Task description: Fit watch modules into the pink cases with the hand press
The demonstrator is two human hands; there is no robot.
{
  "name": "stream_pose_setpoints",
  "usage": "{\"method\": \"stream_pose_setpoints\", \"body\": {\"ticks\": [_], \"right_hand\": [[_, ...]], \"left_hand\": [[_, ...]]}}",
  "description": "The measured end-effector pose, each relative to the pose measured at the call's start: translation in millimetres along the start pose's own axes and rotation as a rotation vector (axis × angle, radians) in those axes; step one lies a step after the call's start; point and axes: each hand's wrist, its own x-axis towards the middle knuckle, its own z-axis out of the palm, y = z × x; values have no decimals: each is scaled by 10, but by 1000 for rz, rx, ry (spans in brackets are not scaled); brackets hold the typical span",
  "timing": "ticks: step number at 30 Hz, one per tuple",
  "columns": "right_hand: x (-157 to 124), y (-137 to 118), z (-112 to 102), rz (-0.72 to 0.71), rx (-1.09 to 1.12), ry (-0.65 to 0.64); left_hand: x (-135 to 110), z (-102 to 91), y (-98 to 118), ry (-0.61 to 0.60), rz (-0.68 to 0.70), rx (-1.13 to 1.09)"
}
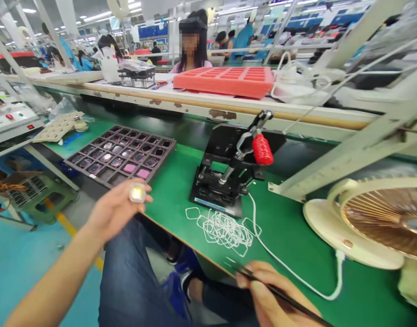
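In my left hand [115, 209] lies a small squarish part [137, 193] with a pale rim and a bright yellowish middle; the fingers are curled around it, in front of the dark tray. My right hand [270, 290] grips a pair of black tweezers [280, 293] near the bench's front edge, their thin tips pointing up and left. Beyond the tips sits a loose pile of thin white square rings [225, 229] on the green bench. Whether the tweezer tips hold anything I cannot make out.
A black compartment tray [126, 152] of shiny parts stands at left. Behind the rings is a black toggle-clamp fixture [225, 172] with a red handle [262, 150]. A fan [382, 218] and its white cable [297, 272] occupy the right. A red foam tray [225, 81] rests on the shelf; a person sits beyond.
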Motion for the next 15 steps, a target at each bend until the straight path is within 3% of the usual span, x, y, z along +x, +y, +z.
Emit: {"method": "stream_pose_setpoints", "body": {"ticks": [3, 6, 9, 12, 15], "right_hand": [[12, -219, 485, -199, -16, -132], [2, -318, 706, -287, 9, -166], [-69, -319, 705, -362, -69, -128], [-124, -280, 645, -462, -206, -130], [-115, -222, 626, -535, -204, -121]], "left_hand": [[-315, 763, -350, -183, -227, -219], [-500, 1172, -559, -251, -300, -272], [-570, 1290, -635, -284, -301, -247], [-603, 1302, -633, -280, -319, -218], [-634, 1305, -598, -240, -330, -164]]}}
